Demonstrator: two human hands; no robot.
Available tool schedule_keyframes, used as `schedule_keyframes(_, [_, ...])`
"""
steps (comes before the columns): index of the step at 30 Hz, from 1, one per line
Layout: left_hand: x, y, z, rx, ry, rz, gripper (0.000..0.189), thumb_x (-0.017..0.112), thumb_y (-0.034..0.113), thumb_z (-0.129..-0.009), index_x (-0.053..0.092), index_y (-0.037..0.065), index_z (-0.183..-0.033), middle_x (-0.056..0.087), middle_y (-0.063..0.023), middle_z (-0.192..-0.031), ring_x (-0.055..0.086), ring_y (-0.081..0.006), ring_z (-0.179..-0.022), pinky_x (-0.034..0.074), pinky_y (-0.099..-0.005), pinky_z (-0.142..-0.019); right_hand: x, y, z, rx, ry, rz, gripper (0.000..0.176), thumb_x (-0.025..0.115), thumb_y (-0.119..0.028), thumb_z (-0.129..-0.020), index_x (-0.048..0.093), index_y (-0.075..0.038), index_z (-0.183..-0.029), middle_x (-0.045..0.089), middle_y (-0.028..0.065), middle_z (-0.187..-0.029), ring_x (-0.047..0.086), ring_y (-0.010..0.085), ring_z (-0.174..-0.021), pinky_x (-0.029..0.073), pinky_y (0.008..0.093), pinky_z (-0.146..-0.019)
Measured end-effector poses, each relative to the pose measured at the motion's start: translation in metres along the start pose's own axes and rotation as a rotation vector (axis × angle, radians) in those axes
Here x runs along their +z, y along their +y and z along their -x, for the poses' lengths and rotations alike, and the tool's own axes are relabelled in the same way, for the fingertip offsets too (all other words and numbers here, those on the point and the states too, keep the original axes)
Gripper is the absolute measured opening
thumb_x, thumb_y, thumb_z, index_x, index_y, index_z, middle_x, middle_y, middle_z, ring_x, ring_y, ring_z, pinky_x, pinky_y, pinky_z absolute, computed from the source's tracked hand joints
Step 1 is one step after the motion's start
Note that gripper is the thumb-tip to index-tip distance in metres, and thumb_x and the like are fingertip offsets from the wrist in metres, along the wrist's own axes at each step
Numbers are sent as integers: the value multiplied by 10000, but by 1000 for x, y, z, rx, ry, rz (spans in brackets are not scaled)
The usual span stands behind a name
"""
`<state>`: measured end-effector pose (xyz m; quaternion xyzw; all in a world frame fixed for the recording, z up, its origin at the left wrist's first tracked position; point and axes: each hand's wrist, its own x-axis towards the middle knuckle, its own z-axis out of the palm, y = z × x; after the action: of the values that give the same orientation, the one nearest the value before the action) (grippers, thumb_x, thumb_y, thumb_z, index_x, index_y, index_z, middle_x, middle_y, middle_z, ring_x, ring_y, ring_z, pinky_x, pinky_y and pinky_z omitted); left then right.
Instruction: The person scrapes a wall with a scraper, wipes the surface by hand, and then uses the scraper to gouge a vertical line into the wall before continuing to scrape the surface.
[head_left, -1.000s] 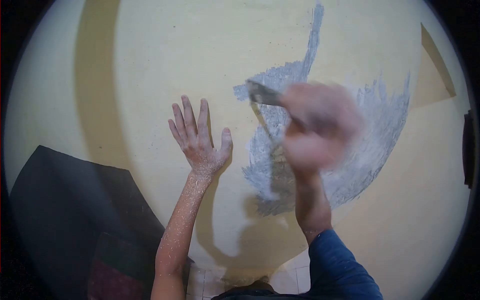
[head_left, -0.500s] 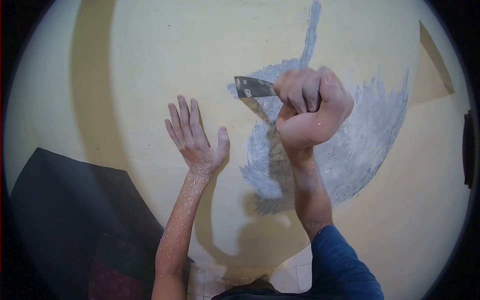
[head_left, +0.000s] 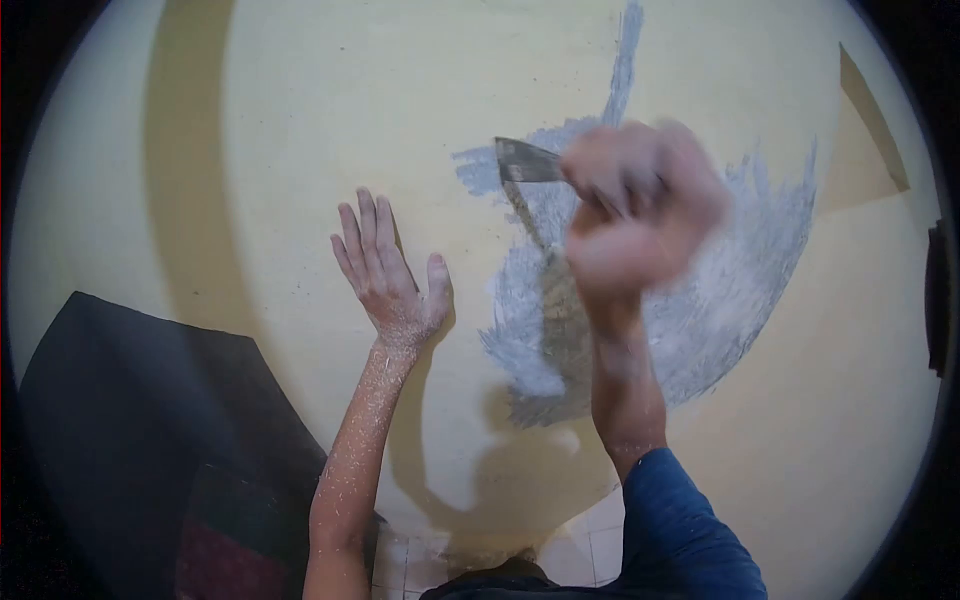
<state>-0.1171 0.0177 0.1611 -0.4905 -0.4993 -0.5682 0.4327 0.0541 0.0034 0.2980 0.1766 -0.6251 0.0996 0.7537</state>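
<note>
My left hand (head_left: pixel 390 280) lies flat on the yellow wall (head_left: pixel 300 120) with its fingers spread, dusted with pale flakes like the forearm. It holds nothing. My right hand (head_left: pixel 645 205), blurred by motion, is closed round a scraper whose handle is hidden in the fist. The scraper's metal blade (head_left: pixel 528 161) points left, over the upper left part of a grey scraped patch (head_left: pixel 740 270) on the wall. Whether the blade's edge touches the wall I cannot tell. The fist hides part of the patch.
A dark angular panel or cloth (head_left: pixel 150 390) fills the lower left, with a dull red area (head_left: pixel 225 565) at its bottom. Pale floor tiles (head_left: pixel 590 550) show at the bottom. A dark object (head_left: pixel 938 300) stands at the far right edge.
The right hand and scraper have moved right and slightly up. More bare grey wall shows left of the blade. The left hand has kept its place, its thumb slightly closer in.
</note>
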Motion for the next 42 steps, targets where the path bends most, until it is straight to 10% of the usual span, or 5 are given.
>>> schedule_keyframes(5, [-3, -3, 5, 0, 1, 31, 695, 438, 330, -927, 279, -25, -1504, 268, -236, -1572, 172, -413, -1483, 79, -598, -1170, -4, 12, 3, -494, 26, 445, 302, 372, -167, -940, 416, -101, -649, 382, 0, -524, 327, 122, -458, 303, 269, -482])
schedule_keyframes(13, [-1, -4, 10, 0, -6, 72, 693, 440, 309, -903, 321, -73, -1468, 296, -252, -1555, 189, -426, -1475, 79, -597, -1169, 3, -12, 6, 111, 4, -85, 372, 345, -195, -958, 276, -160, -594, 258, -38, -483, 248, 119, -451, 285, 304, -480])
schedule_keyframes(23, [0, -7, 8, 13, 17, 39, 673, 372, 376, -972, 286, -37, -1496, 278, -230, -1566, 184, -405, -1481, 94, -591, -1172, 7, 10, 10, -316, -60, 250, 384, 352, -167, -951, 328, -69, -581, 346, 32, -489, 315, 137, -435, 328, 297, -458])
schedule_keyframes(35, [1, -7, 9, 10, 29, 45, 672, 346, 403, -987, 283, -26, -1500, 291, -221, -1563, 196, -399, -1478, 106, -594, -1169, -10, -24, 8, 69, -28, -549, 364, 335, -179, -974, 262, -133, -620, 260, -14, -522, 228, 116, -461, 276, 320, -486])
schedule_keyframes(42, [2, -11, 7, 15, 35, 48, 674, 312, 423, -997, 289, -29, -1495, 300, -229, -1555, 208, -409, -1471, 101, -592, -1170, -1, -4, 10, -72, -174, 108, 359, 323, -234, -981, 296, -137, -637, 283, -6, -530, 266, 125, -450, 315, 324, -482])
